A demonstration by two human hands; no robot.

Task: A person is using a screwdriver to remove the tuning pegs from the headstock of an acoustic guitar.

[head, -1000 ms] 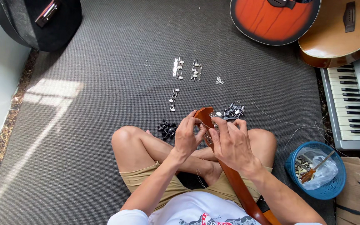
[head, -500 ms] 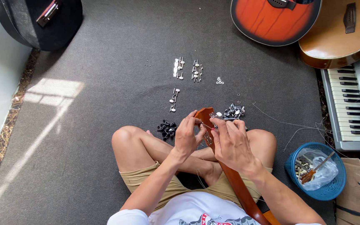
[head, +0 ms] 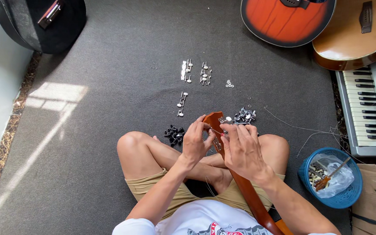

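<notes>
Guitar headstock [head: 214, 118] over crossed legs, between both hands; left hand [head: 195, 141] pinching its left edge, right hand [head: 240, 146] fingers curled onto neck [head: 249, 196], grip unclear

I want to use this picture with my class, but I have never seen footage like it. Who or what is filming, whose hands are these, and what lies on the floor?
The picture comes from a camera worn on a person's head, looking down, so the arms and crossed bare legs belong to the wearer, who sits on a dark grey carpet. Both bare hands work at the top end of a reddish-brown guitar neck that lies across the lap. The left hand pinches its edge, and the right hand touches it from the other side.

On the carpet ahead lie small silver tuning pegs in rows, a pile of black parts and a pile of metal parts. Farther off are an orange guitar body, a keyboard and a blue basket.
</notes>
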